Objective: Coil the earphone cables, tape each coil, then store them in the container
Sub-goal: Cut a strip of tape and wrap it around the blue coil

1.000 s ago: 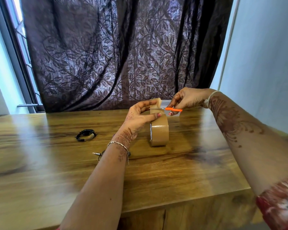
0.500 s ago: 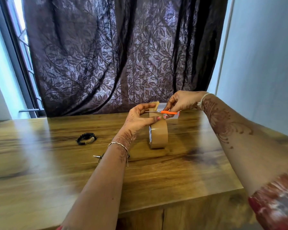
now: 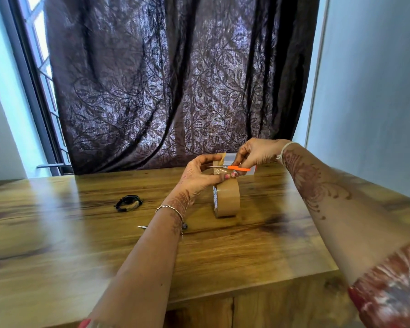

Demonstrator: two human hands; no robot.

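A brown tape roll (image 3: 227,201) stands on edge on the wooden table (image 3: 81,245). My left hand (image 3: 199,175) pinches a strip of tape (image 3: 219,159) pulled up from the roll. My right hand (image 3: 253,155) holds small orange-handled scissors (image 3: 237,168), with the blades lying across that strip. A coiled black earphone (image 3: 128,203) with a piece of tape on it lies to the left. Another earphone's jack plug (image 3: 142,226) pokes out from under my left forearm; the rest is hidden. A clear container (image 3: 252,170) sits mostly hidden behind my hands.
A dark leaf-patterned curtain (image 3: 175,91) hangs behind the table's far edge. A window frame (image 3: 33,91) is at the left and a pale wall (image 3: 376,91) at the right. The table's near edge runs just below my forearms.
The scissors have moved left, and their blades now reach across the raised tape strip. My left hand keeps its hold on the strip. The roll has stayed in place.
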